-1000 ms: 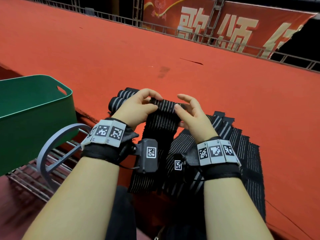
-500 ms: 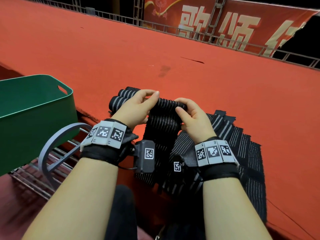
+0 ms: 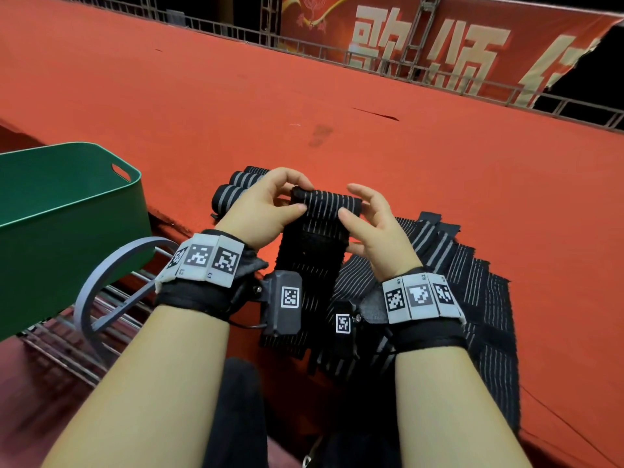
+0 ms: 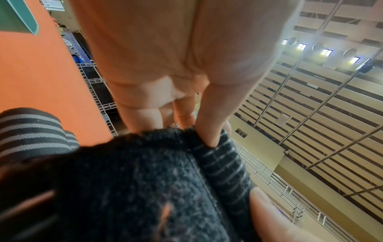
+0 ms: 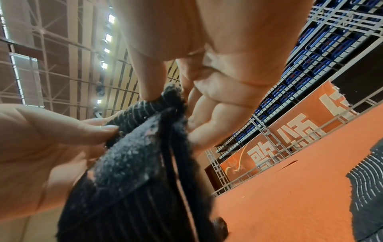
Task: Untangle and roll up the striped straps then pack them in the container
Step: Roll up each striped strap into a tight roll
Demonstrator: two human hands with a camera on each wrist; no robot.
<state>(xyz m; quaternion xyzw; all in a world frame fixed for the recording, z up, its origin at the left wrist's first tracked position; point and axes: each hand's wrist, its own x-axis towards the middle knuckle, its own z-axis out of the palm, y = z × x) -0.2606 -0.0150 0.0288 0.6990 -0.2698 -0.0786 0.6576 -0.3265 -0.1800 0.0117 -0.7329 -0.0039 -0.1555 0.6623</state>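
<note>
Both hands pinch the striped strap [image 3: 319,228] at its rolled far end: left hand [image 3: 263,211] and right hand [image 3: 378,228], fingers curled. It hangs over the red platform edge [image 3: 189,221], right of the green container [image 3: 67,211]. Wide red carpet [image 3: 236,106] lies beyond; the far banner [image 3: 439,52] shows large Chinese characters.

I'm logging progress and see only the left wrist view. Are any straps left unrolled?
Observer: Yes. A fanned pile of flat black grey-striped straps lies on the red carpet, right of the hands.
Operator: Is the right hand helping?
Observer: Yes. The right hand pinches the rolled top of the black striped strap, opposite the left hand.
Operator: Anything packed?
Observer: The green plastic container shows only bare upper walls; its floor is hidden.
</note>
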